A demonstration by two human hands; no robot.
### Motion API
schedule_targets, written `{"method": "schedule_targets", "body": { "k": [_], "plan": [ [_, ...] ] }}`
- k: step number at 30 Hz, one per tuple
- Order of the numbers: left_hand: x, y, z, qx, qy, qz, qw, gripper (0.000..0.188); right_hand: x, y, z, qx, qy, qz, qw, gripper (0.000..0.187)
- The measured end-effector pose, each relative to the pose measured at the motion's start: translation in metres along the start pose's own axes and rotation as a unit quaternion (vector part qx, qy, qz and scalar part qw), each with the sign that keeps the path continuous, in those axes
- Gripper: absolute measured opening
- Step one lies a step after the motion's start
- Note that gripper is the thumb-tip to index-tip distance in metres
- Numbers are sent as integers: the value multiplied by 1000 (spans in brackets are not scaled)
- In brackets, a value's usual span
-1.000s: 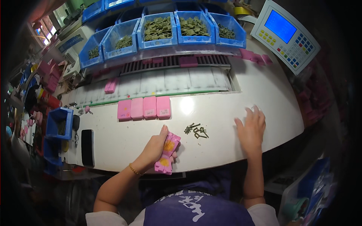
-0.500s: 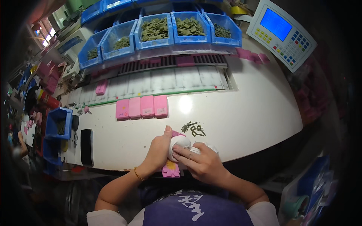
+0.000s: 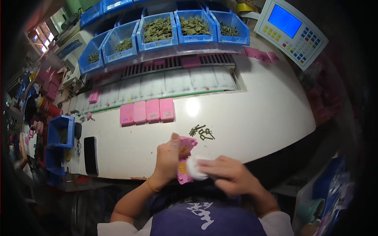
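Note:
My left hand grips a pink rubber mold over the table's near edge, thumb pointing up. The mold is spread open, with notched edges and yellowish patches on its inner faces. Its lower part hangs down below the fingers. My right hand holds a balled white cloth bundle against or just beside the mold's lower part; motion smears both. Just beyond the mold, several small dark green pieces with loops and ridges lie on the white table.
Several pink blocks stand in a row ahead. Behind them lies a light panel with a green edge. Blue bins of green pieces line the back. A phone lies left; a keypad console with blue screen stands back right.
The white cloth bundle has moved right and down with my right hand, uncovering more of the mold. The mold now shows its opened inner faces. On the panel, a lone pink block has shifted left.

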State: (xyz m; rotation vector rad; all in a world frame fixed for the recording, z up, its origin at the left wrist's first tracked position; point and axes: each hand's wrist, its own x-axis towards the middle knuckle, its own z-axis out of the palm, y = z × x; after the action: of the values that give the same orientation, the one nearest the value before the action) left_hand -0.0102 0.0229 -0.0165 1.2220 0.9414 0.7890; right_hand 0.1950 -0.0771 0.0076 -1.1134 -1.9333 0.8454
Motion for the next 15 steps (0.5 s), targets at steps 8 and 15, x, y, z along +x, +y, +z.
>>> {"method": "schedule_targets", "body": {
  "k": [8, 15],
  "plan": [
    [-15, -8, 1, -118, -98, -45, 987, 66, 12, 0, 4, -109, 119, 76, 984, 58],
    [-32, -11, 6, 150, -51, 129, 979, 36, 25, 18, 24, 188, 116, 75, 972, 37]
  ]
}}
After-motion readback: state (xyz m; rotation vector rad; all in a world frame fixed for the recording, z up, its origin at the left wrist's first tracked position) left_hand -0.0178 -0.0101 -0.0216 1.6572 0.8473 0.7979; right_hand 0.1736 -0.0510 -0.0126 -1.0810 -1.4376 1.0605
